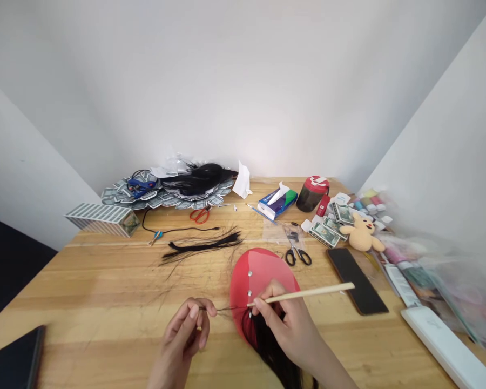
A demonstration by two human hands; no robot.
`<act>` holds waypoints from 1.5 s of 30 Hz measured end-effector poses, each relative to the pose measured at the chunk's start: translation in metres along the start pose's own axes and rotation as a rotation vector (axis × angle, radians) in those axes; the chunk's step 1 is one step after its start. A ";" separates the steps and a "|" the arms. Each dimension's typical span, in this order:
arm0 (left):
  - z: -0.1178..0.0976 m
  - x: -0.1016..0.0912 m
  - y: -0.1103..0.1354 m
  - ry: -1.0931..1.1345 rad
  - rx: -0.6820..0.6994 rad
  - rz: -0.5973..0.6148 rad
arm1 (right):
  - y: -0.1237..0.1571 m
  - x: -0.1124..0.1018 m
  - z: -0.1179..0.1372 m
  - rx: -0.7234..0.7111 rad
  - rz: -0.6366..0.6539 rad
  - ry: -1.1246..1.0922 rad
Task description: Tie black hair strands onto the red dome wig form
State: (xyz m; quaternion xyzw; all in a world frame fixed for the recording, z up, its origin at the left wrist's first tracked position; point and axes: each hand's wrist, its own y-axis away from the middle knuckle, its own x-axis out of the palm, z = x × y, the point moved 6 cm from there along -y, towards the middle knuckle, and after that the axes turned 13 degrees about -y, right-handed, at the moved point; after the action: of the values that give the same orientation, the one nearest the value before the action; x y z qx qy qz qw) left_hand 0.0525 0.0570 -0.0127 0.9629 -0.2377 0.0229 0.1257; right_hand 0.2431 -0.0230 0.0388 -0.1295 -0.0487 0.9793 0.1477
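My left hand pinches a thin strand of black hair between thumb and forefinger. The strand runs taut to the right, across to a red oval form on the table. My right hand grips a pale wooden stick like a pencil, its tip at the form where the strand ends. Silver pinheads sit in a row on the red surface. Long black hair hangs from the lower part of the form, partly hidden by my right hand.
Beyond the form lie a loose hair bundle, black scissors and red-handled scissors. A dark phone, a plush toy and a white box stand right. Tissues lie behind; another dark device is front left.
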 end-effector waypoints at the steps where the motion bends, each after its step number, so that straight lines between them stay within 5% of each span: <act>1: -0.003 0.000 -0.001 -0.008 0.013 0.002 | 0.000 0.000 0.000 0.000 0.003 -0.001; 14: -0.010 -0.002 -0.011 -0.256 0.179 0.016 | -0.004 -0.001 0.001 0.083 0.039 -0.105; 24: -0.001 0.001 -0.008 -0.338 0.210 0.032 | -0.009 0.003 -0.004 0.178 -0.005 -0.211; 45: 0.009 0.010 0.006 -0.336 0.191 0.135 | -0.007 0.002 -0.007 0.201 -0.132 -0.077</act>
State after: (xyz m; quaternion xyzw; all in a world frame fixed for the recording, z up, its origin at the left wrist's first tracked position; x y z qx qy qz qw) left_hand 0.0586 0.0448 -0.0194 0.9426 -0.3160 -0.1073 -0.0093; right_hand 0.2450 -0.0157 0.0320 -0.0730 0.0360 0.9716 0.2221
